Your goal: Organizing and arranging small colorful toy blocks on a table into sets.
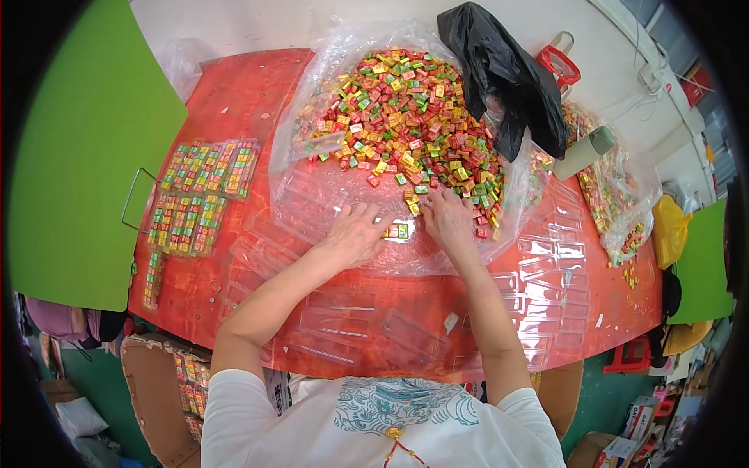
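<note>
Small wrapped blocks (pixel 421 101), like candies in red, yellow, green and orange, form a big heap on clear plastic sheeting (pixel 328 183). At its near edge, my left hand (pixel 357 234) rests palm down with the fingers apart. Its thumb touches the left end of a short row of blocks (pixel 397 231) lying between my hands. My right hand (pixel 451 222) is open too, its bent fingers spread at the heap's lower edge, touching blocks there. Whether a block is under those fingertips is hidden.
Filled clear trays (pixel 187 222) stand at the left of the red table (pixel 234 101). Empty clear trays (pixel 546 288) lie right and in front. A black plastic bag (pixel 507 78) and a grey-green cylinder (pixel 585 152) are at the back right. Below sits a cardboard box (pixel 148 390).
</note>
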`<move>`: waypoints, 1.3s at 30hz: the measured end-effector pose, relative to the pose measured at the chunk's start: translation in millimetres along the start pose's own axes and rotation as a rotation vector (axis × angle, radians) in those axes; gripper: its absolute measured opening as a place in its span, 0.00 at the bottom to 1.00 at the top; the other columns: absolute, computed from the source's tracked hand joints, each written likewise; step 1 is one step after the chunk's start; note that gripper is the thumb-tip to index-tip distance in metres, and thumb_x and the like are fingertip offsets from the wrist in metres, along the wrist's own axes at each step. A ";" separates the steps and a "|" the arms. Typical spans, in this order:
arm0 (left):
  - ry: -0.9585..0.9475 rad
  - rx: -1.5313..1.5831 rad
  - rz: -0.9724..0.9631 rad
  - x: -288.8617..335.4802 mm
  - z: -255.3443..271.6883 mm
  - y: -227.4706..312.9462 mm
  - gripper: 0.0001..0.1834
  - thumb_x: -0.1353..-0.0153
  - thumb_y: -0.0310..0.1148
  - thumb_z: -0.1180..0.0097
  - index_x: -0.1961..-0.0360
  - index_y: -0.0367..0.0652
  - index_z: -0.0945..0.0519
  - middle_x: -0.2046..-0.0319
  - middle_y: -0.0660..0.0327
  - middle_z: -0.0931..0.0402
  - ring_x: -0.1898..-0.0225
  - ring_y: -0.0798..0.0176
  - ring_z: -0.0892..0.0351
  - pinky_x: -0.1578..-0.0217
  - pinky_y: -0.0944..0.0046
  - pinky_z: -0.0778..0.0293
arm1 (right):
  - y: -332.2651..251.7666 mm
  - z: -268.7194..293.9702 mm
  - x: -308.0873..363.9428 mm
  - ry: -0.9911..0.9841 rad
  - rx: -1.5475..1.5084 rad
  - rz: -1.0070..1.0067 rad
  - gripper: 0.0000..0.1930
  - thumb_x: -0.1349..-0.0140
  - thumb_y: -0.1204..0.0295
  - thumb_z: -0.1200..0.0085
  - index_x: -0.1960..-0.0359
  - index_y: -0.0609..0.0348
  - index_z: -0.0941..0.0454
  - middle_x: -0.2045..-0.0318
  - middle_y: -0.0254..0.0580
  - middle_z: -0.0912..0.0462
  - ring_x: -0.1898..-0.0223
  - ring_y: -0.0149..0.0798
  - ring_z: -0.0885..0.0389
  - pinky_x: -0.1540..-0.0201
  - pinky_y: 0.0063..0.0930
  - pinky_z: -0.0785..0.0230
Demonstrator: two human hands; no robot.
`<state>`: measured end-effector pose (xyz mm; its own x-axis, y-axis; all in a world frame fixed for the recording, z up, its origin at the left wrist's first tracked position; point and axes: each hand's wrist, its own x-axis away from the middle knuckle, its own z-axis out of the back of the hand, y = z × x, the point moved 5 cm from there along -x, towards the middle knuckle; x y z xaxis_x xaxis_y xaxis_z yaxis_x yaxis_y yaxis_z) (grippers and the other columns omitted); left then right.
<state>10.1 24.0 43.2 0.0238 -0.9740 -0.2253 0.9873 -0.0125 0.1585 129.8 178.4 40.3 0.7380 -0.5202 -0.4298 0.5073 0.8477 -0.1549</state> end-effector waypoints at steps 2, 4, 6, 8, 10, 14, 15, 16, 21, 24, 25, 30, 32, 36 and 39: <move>0.016 -0.002 0.001 -2.7 -5.5 2.6 0.26 0.43 0.39 0.38 0.42 0.48 0.24 0.56 0.55 0.28 0.52 0.52 0.29 0.53 0.51 0.35 | -1.5 -3.1 -5.4 -0.007 0.007 0.041 0.12 0.40 0.60 0.41 0.62 0.53 0.20 0.67 0.42 0.21 0.60 0.46 0.20 0.55 0.44 0.36; 0.034 -0.009 0.004 -4.5 -12.5 0.7 0.26 0.43 0.39 0.38 0.43 0.46 0.24 0.57 0.55 0.27 0.52 0.52 0.28 0.53 0.49 0.35 | -7.0 -6.2 -12.4 -0.013 0.033 0.055 0.12 0.42 0.60 0.41 0.63 0.55 0.20 0.66 0.43 0.21 0.61 0.45 0.20 0.55 0.43 0.37; 0.049 -0.069 0.057 -5.8 -16.4 -3.8 0.28 0.42 0.41 0.38 0.41 0.47 0.26 0.56 0.54 0.28 0.53 0.52 0.28 0.52 0.51 0.35 | -15.5 -7.8 -19.6 -0.019 0.056 0.068 0.13 0.44 0.61 0.41 0.65 0.56 0.20 0.66 0.44 0.21 0.61 0.44 0.20 0.56 0.41 0.38; 0.034 -0.061 0.091 -7.2 -15.9 -9.6 0.27 0.42 0.41 0.38 0.41 0.47 0.26 0.55 0.54 0.27 0.52 0.52 0.28 0.52 0.51 0.35 | -24.6 -6.7 -27.0 -0.028 0.081 0.064 0.13 0.45 0.61 0.41 0.66 0.57 0.20 0.67 0.43 0.21 0.62 0.44 0.20 0.56 0.42 0.38; 0.020 -0.041 0.123 -7.9 -11.3 -14.4 0.26 0.42 0.41 0.39 0.42 0.47 0.25 0.55 0.54 0.27 0.52 0.52 0.27 0.51 0.51 0.35 | -28.0 -15.4 -33.2 -0.024 0.108 0.078 0.13 0.44 0.61 0.41 0.65 0.57 0.20 0.68 0.42 0.21 0.62 0.44 0.20 0.56 0.43 0.38; 0.095 0.016 0.226 5.6 7.5 -39.6 0.23 0.40 0.38 0.41 0.43 0.48 0.24 0.53 0.56 0.26 0.49 0.53 0.27 0.50 0.51 0.35 | -21.8 -26.6 -35.2 0.008 0.146 0.095 0.13 0.42 0.61 0.42 0.63 0.57 0.21 0.68 0.41 0.21 0.62 0.43 0.20 0.56 0.43 0.39; 0.130 0.020 0.239 14.0 13.5 -48.5 0.22 0.39 0.36 0.42 0.43 0.48 0.24 0.52 0.57 0.26 0.48 0.53 0.27 0.50 0.51 0.35 | -22.5 -27.1 -34.4 0.006 0.141 0.101 0.13 0.42 0.61 0.42 0.63 0.57 0.21 0.68 0.41 0.21 0.62 0.43 0.20 0.56 0.43 0.39; 0.093 -0.004 0.266 21.1 17.3 -53.2 0.20 0.39 0.34 0.43 0.44 0.48 0.23 0.52 0.58 0.26 0.48 0.53 0.27 0.50 0.51 0.35 | -21.5 -23.8 -32.6 0.042 0.111 0.092 0.12 0.41 0.62 0.42 0.64 0.57 0.21 0.68 0.40 0.21 0.62 0.43 0.20 0.56 0.43 0.39; 0.090 -0.022 0.273 49.0 13.6 -70.1 0.20 0.40 0.32 0.41 0.45 0.49 0.22 0.52 0.58 0.27 0.49 0.54 0.28 0.50 0.51 0.36 | -53.9 -15.1 -20.4 0.055 -0.070 0.085 0.09 0.41 0.64 0.41 0.67 0.56 0.21 0.68 0.40 0.21 0.62 0.44 0.20 0.54 0.44 0.38; 0.086 -0.031 0.290 51.9 13.9 -70.1 0.19 0.41 0.31 0.40 0.47 0.49 0.22 0.53 0.58 0.27 0.49 0.54 0.28 0.49 0.51 0.37 | -97.7 -14.9 -10.5 0.069 -0.149 0.192 0.08 0.42 0.65 0.40 0.68 0.55 0.20 0.68 0.40 0.20 0.61 0.45 0.20 0.51 0.46 0.38; 0.092 -0.040 0.295 52.5 14.4 -69.4 0.18 0.41 0.31 0.40 0.48 0.49 0.22 0.53 0.58 0.27 0.50 0.54 0.28 0.49 0.51 0.37 | -105.8 -15.5 -9.6 0.045 -0.199 0.186 0.08 0.42 0.65 0.39 0.68 0.54 0.20 0.67 0.40 0.20 0.61 0.45 0.20 0.51 0.46 0.38; 0.176 -0.004 0.191 53.4 17.2 -57.6 0.14 0.41 0.35 0.41 0.53 0.49 0.19 0.57 0.56 0.27 0.52 0.52 0.27 0.48 0.46 0.38 | -107.1 -18.0 -6.5 0.015 -0.258 0.163 0.08 0.42 0.64 0.39 0.68 0.53 0.20 0.68 0.40 0.20 0.61 0.45 0.20 0.51 0.46 0.38; 0.151 0.021 0.160 53.2 19.7 -52.5 0.14 0.41 0.35 0.40 0.53 0.49 0.19 0.56 0.55 0.28 0.51 0.52 0.27 0.47 0.45 0.38 | -93.6 -10.9 -4.7 0.060 -0.249 0.112 0.07 0.41 0.66 0.42 0.68 0.55 0.20 0.68 0.43 0.20 0.60 0.44 0.20 0.51 0.45 0.37; 0.145 0.007 0.110 44.4 19.4 -43.5 0.17 0.42 0.35 0.38 0.50 0.48 0.21 0.53 0.56 0.27 0.48 0.52 0.29 0.47 0.49 0.37 | -47.4 -3.3 5.0 0.054 -0.132 -0.025 0.08 0.41 0.65 0.41 0.68 0.55 0.20 0.69 0.42 0.20 0.60 0.43 0.20 0.51 0.45 0.37; 0.119 0.016 0.070 27.0 9.9 -33.7 0.18 0.42 0.35 0.38 0.49 0.48 0.21 0.52 0.55 0.28 0.48 0.51 0.29 0.47 0.48 0.37 | -34.6 -0.8 12.2 0.083 -0.096 -0.062 0.09 0.40 0.64 0.41 0.68 0.56 0.20 0.70 0.43 0.20 0.60 0.44 0.21 0.51 0.45 0.38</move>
<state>-24.1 -4.1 41.3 0.1120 -0.9391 -0.3250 0.9799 0.0500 0.1931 120.9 142.8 39.7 0.6655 -0.5649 -0.4879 0.5032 0.8223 -0.2657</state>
